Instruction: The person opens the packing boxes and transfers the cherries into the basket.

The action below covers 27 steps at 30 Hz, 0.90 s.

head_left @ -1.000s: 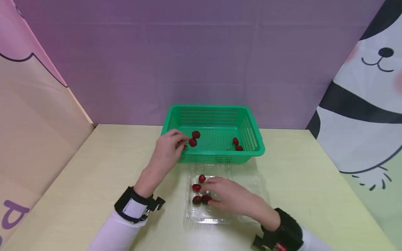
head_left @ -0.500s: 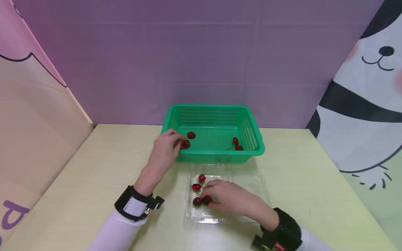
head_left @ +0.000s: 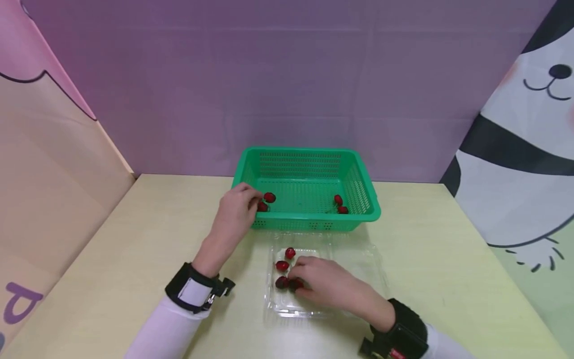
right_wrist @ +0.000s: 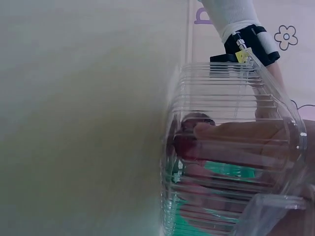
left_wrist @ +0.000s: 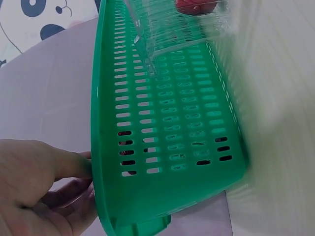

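Observation:
My left hand [head_left: 235, 212] reaches over the front left rim of a green basket [head_left: 314, 217], its fingertips pinched together at the stems of a pair of red cherries [head_left: 269, 197]. The stems are too small to see clearly. In the left wrist view the basket wall hides those fingertips. Inside a clear plastic box [head_left: 298, 313], my right hand [head_left: 329, 286] pinches at a dark red cherry [head_left: 296, 284], partly covered by the fingers. Beside it lie several more cherries [head_left: 282, 266]. The right wrist view shows thumb and fingers at the cherry [right_wrist: 186, 145] through the box wall.
Two other cherries [head_left: 343, 210] lie at the right end of the basket. The box's clear lid [head_left: 358, 269] lies folded out to the right on the pale wooden table [head_left: 430, 249]. A purple backdrop [head_left: 287, 89] stands behind the basket.
The left hand's pair of cherries has come down and leftward into the basket's front left corner. The right hand has hardly moved; the cherries by it shifted slightly.

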Each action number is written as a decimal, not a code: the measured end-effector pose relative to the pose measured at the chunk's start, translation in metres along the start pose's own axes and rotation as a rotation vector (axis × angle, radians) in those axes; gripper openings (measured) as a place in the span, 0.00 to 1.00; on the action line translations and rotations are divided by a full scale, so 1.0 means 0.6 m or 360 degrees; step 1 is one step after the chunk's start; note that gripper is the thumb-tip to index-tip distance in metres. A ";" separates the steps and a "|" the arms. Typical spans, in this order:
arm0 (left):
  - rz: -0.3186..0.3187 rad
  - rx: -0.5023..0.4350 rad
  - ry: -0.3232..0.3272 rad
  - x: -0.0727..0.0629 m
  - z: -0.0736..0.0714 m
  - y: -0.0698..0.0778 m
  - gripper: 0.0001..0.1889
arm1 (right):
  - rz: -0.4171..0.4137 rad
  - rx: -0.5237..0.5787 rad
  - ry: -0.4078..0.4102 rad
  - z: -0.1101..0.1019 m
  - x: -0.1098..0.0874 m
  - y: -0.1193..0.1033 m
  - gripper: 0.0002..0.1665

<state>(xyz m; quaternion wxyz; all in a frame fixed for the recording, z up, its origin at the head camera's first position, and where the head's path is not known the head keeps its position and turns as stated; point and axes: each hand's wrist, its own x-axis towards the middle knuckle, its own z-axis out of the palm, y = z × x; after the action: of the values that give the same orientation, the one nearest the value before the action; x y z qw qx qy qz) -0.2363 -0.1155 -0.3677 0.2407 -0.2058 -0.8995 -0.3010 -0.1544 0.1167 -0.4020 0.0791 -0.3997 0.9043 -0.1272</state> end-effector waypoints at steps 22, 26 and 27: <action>-0.0035 0.0014 -0.0031 -0.002 0.002 -0.005 0.07 | 0.0039 0.0139 0.0082 0.001 -0.002 0.001 0.14; -0.0051 0.0015 -0.0045 -0.001 0.003 -0.005 0.07 | 0.0006 0.0232 0.0134 -0.002 -0.003 0.003 0.15; -0.0055 0.0016 -0.0048 -0.001 0.003 -0.005 0.07 | -0.0003 0.0243 0.0147 -0.003 -0.004 0.003 0.15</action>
<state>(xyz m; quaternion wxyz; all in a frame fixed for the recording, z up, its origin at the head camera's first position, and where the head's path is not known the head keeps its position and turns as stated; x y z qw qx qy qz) -0.2379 -0.1166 -0.3704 0.2229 -0.1936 -0.9079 -0.2976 -0.1548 0.1199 -0.4007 0.0675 -0.3870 0.8943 -0.2141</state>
